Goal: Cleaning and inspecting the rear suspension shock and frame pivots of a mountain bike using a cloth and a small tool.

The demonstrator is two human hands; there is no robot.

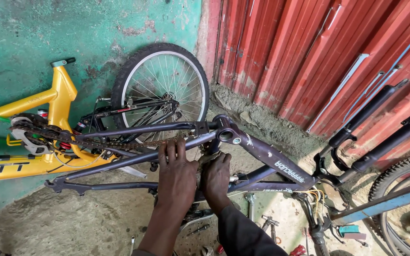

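Nearest the lens: right hand (216,178) in a dark sleeve, fingers curled around something pale at the bottom-bracket area of the dark purple bicycle frame (266,156); grip closed there, though the part inside it too hidden to name. Just beside it, left hand (176,173) laid flat, fingers spread over the frame's tube, pressing rather than clasping, apparently to steady the frame against the right hand's work. Frame lying upside down and roughly level across the concrete floor (96,223), bottom-bracket shell turned up within easy reach, black suspension fork (380,121) pointing toward the red corrugated wall (309,57). Scattered on the floor below the hands: pliers (269,223) and other small tools, kept close by. Behind, a yellow bicycle frame (48,137) with chain (115,140) and spoked rear wheel (160,85) leaning against the green wall (72,28). At the right edge, a knobby tyre (404,170) and a blue tube (385,201).
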